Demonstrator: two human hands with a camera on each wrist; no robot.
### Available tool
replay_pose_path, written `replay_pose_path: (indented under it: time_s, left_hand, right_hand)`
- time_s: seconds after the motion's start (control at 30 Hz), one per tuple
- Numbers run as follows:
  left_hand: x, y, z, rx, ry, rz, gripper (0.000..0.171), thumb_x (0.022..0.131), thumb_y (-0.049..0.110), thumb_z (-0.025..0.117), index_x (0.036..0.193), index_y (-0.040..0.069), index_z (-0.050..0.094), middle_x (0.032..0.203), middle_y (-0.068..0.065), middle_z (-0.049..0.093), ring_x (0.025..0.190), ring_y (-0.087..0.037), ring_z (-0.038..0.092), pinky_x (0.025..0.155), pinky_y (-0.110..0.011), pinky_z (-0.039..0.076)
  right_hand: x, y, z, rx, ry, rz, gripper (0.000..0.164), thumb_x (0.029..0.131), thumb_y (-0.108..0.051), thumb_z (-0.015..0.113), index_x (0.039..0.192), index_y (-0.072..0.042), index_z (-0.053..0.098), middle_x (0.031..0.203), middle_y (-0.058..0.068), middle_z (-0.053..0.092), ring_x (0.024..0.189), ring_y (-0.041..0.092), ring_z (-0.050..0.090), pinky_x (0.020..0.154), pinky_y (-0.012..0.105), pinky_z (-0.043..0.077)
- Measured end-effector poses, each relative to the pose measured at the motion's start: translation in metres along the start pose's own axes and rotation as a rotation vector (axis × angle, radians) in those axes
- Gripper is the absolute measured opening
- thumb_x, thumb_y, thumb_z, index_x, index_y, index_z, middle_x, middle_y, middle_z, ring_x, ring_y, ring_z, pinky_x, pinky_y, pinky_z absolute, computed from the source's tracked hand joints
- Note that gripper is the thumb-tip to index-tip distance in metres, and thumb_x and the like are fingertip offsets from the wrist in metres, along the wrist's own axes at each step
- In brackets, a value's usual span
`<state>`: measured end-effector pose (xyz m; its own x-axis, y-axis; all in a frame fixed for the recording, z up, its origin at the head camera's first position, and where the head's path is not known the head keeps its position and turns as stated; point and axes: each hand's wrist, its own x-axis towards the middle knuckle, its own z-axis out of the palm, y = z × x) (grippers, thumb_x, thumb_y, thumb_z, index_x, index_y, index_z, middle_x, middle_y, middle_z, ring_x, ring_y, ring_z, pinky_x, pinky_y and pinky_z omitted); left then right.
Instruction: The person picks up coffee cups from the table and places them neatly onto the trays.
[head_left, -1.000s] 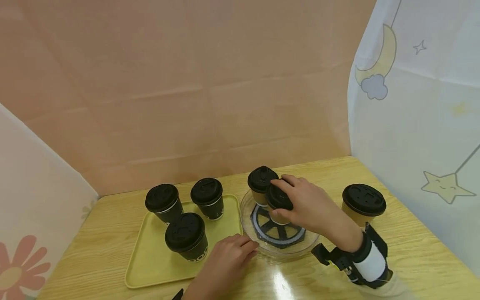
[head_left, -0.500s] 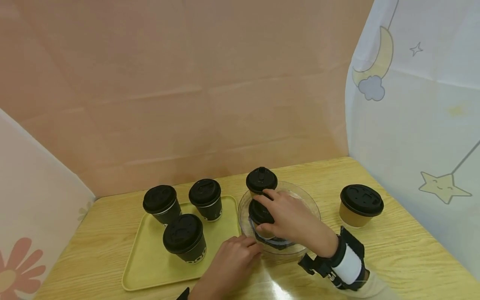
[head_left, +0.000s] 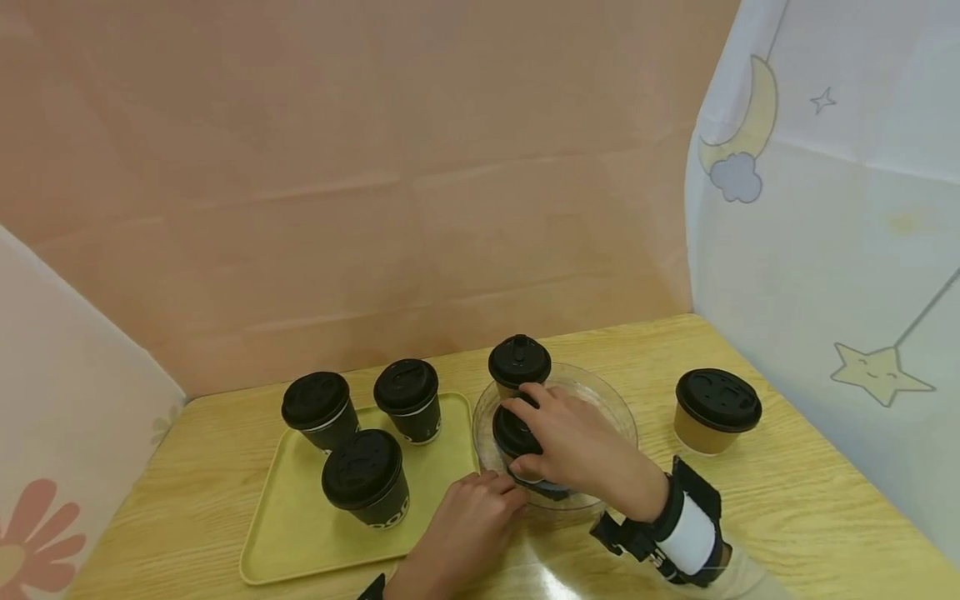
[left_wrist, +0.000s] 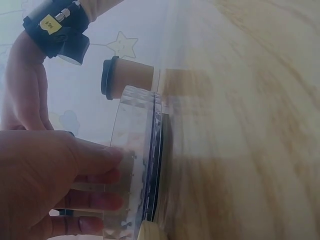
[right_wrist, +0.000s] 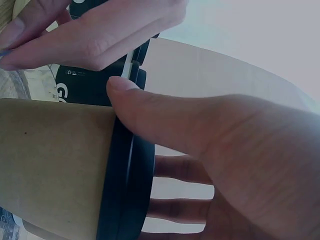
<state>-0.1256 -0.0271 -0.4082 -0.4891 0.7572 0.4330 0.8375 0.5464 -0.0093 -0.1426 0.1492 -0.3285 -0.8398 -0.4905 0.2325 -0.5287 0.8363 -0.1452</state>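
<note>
My right hand [head_left: 581, 437] grips a brown paper coffee cup [right_wrist: 55, 165] by its black lid, thumb on the near side and fingers on the far side. This cup is upright, at the front left of a clear round dish [head_left: 611, 400]; whether its base touches the dish is hidden. Just behind it on the dish is another lidded coffee cup [head_left: 519, 362]. My left hand [head_left: 472, 521] pinches the dish's near-left rim. In the left wrist view, the fingers [left_wrist: 92, 200] lie against the clear wall.
Left of the dish, a yellow tray [head_left: 292, 533] carries three black coffee cups with black lids, including a front one [head_left: 367, 475]. A brown lidded cup [head_left: 708, 417] stands on the wooden table [head_left: 795, 508] at right. Fabric walls [head_left: 375, 208] enclose the back and sides.
My right hand has moved left and nearer with the brown cup, from the dish's middle to its front left. My left hand stays at the rim, shifting only slightly.
</note>
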Motion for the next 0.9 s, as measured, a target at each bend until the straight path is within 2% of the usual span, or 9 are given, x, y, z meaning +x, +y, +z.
replay_pose_path:
  time_s: [0.13,0.2,0.27,0.37,0.47,0.63,0.8,0.9]
  left_hand:
    - [-0.001,0.001,0.0,0.004,0.01,-0.002,0.011,0.086,0.014,0.072,0.077,0.019,0.071,0.075,0.008,0.069,0.068,-0.009,0.063,0.061,-0.025,0.057]
    - [-0.001,0.001,0.001,0.007,0.014,-0.003,0.011,0.086,0.014,0.072,0.076,0.018,0.071,0.075,0.008,0.069,0.068,-0.008,0.063,0.06,-0.025,0.057]
    - [-0.001,0.001,0.001,0.012,0.011,-0.005,0.009,0.085,0.014,0.072,0.078,0.018,0.072,0.076,0.007,0.069,0.069,-0.008,0.063,0.06,-0.024,0.057]
    - [-0.001,-0.001,0.002,0.013,0.008,-0.009,0.007,0.085,0.014,0.073,0.08,0.018,0.074,0.076,0.008,0.069,0.069,-0.008,0.064,0.06,-0.025,0.057]
    - [-0.002,-0.003,0.002,0.002,0.001,-0.028,0.006,0.086,0.014,0.072,0.083,0.018,0.074,0.077,0.008,0.069,0.071,-0.008,0.064,0.06,-0.026,0.057]
    - [-0.002,-0.006,0.001,-0.041,-0.013,-0.076,0.008,0.089,0.015,0.069,0.085,0.019,0.075,0.08,0.008,0.069,0.074,-0.008,0.064,0.062,-0.028,0.058]
    - [-0.004,-0.01,0.0,-0.027,-0.012,-0.098,0.006,0.088,0.017,0.071,0.085,0.019,0.075,0.081,0.008,0.07,0.077,-0.009,0.065,0.064,-0.029,0.058]
    - [-0.005,-0.013,-0.001,-0.002,-0.008,-0.105,0.005,0.087,0.018,0.071,0.084,0.018,0.075,0.081,0.007,0.07,0.076,-0.01,0.065,0.063,-0.029,0.058]
  right_hand:
    - [-0.001,0.0,-0.001,0.011,-0.004,-0.002,0.07,0.073,-0.04,0.082,0.13,-0.006,0.059,0.133,0.023,0.054,0.103,0.043,0.06,0.076,0.056,0.058]
    - [-0.002,0.001,-0.004,0.023,-0.018,0.009,0.071,0.075,-0.042,0.081,0.132,-0.007,0.058,0.137,0.025,0.051,0.11,0.046,0.057,0.082,0.059,0.055]
    - [-0.003,0.004,-0.01,0.038,-0.027,0.026,0.071,0.077,-0.043,0.079,0.133,-0.007,0.056,0.14,0.027,0.049,0.117,0.048,0.052,0.089,0.062,0.051]
    - [-0.008,0.016,-0.023,0.044,-0.011,0.065,0.07,0.079,-0.042,0.077,0.134,-0.005,0.055,0.141,0.029,0.048,0.119,0.049,0.05,0.091,0.066,0.048]
    - [-0.016,0.038,-0.038,0.02,0.029,0.126,0.07,0.08,-0.041,0.077,0.134,-0.003,0.054,0.139,0.03,0.049,0.116,0.051,0.051,0.089,0.068,0.047]
    - [-0.034,0.085,-0.062,0.01,0.026,0.275,0.073,0.082,-0.039,0.076,0.135,0.004,0.05,0.139,0.039,0.043,0.116,0.059,0.045,0.089,0.073,0.043]
    - [-0.055,0.126,-0.071,0.034,-0.091,0.421,0.084,0.083,-0.047,0.072,0.138,0.01,0.043,0.137,0.044,0.037,0.116,0.063,0.04,0.085,0.076,0.042]
    - [-0.065,0.143,-0.072,0.074,-0.182,0.468,0.092,0.082,-0.051,0.071,0.138,0.014,0.038,0.135,0.047,0.035,0.115,0.065,0.038,0.084,0.077,0.042]
